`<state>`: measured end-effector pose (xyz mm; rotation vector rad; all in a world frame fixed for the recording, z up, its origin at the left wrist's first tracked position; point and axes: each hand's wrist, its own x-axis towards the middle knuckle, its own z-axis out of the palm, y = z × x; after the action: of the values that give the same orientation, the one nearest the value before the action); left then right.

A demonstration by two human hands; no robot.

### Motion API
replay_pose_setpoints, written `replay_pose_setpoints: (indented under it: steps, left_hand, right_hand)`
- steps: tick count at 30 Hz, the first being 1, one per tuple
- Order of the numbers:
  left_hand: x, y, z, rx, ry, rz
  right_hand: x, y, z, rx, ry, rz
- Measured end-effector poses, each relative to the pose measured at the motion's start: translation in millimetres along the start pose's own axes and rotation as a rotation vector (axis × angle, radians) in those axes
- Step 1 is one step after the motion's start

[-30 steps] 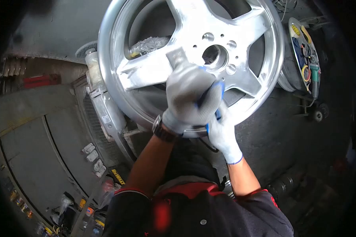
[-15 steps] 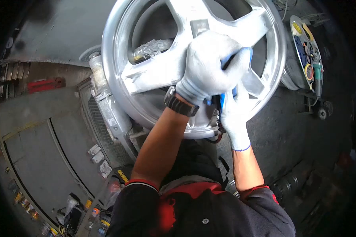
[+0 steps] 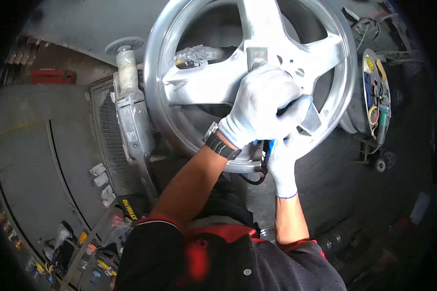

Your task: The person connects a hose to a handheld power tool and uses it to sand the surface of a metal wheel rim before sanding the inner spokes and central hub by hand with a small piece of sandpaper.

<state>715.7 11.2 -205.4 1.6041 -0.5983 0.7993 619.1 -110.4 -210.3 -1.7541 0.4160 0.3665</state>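
Observation:
A silver spoked alloy wheel [image 3: 204, 89] fills the upper middle, with bolt holes showing at its hub. Over its lower spokes, my left hand [image 3: 267, 102], in a white knit glove with a blue palm, is closed on a hand-held tool. Below and to the right, my right hand [image 3: 282, 162], gloved alike, is closed around the same tool's lower part. Most of the tool is covered by my hands; a dark body [image 3: 264, 151] shows between them, and a dark cord or hose [image 3: 254, 181] loops below. A flat grey block-like end [image 3: 257, 56] lies against a spoke beyond my left fingers.
Left of the wheel stands a grey machine [image 3: 132, 116] with a round disc [image 3: 124, 45] on top. At right, a tray [image 3: 365, 60] holds an angle grinder [image 3: 382, 123] and other items. A red box [image 3: 53, 76] and several bottles sit further left.
The view has shifted, so the wheel appears further right and slightly lower. My hands and the tool are lower on the wheel, and the hub's bolt holes now show. Both hands keep their hold.

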Motion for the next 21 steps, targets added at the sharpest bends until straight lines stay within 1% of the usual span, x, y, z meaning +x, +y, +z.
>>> replay_pose_setpoints:
  steps: [2, 3, 5, 6, 8, 9, 11, 12, 13, 15, 16, 17, 19, 20, 21]
  left_hand:
    - [-12.1, 4.3, -7.6, 0.026, -0.004, -0.021]
    - [-16.1, 7.0, -10.4, 0.044, -0.026, -0.042]
    - [-19.8, 7.7, -11.1, 0.039, 0.01, -0.039]
    - [-16.8, 9.2, -11.1, 0.012, 0.012, -0.021]
    - [-10.7, 8.4, -10.8, -0.006, -0.006, 0.002]
    - [-8.7, 4.7, -8.6, -0.004, 0.005, 0.002]
    - [-6.9, -1.4, -4.8, 0.025, 0.005, 0.04]
    - [-9.2, 1.4, -6.6, 0.042, -0.009, 0.003]
    - [-13.0, 2.5, -8.3, 0.046, -0.002, 0.0]
    - [-22.3, 5.4, -11.7, 0.084, 0.093, 0.032]
    - [-25.9, 11.4, -17.5, 0.081, 0.052, -0.011]
    - [-28.5, 11.2, -16.8, 0.081, 0.054, -0.012]
    - [-31.5, 10.7, -16.0, 0.062, 0.109, 0.01]
    - [-30.2, 9.2, -12.0, 0.06, 0.113, -0.006]
    - [-24.1, 7.8, -10.6, 0.057, 0.114, -0.007]
  right_hand:
    - [5.3, 36.9, 5.8, 0.094, 0.088, -0.399]
    - [1.7, 39.2, 1.7, -0.009, 0.065, -0.45]
    - [-2.1, 41.8, -7.5, -0.151, 0.037, -0.55]
    - [4.0, 55.7, -14.6, -0.16, 0.029, -0.552]
    - [20.3, 90.3, -27.4, -0.451, 0.091, -0.737]
    - [19.8, 79.2, -25.8, -0.459, 0.084, -0.742]
    - [15.3, 50.5, -20.3, -0.433, 0.06, -0.659]
    - [16.2, 45.5, -20.3, -0.772, 0.076, -0.93]
    - [10.6, 41.0, -16.2, -0.775, 0.068, -0.933]
    - [-7.2, 26.4, -2.7, -0.185, 0.06, -0.524]
    - [-11.4, 28.7, -3.8, -0.181, 0.021, -0.502]
    - [-12.7, 26.9, -2.1, -0.183, 0.019, -0.502]
    - [-15.5, 22.3, 2.0, -0.146, 0.011, -0.482]
    - [-14.1, 22.4, 0.0, -0.21, 0.052, -0.488]
    - [-7.7, 25.7, -5.3, -0.212, 0.054, -0.487]
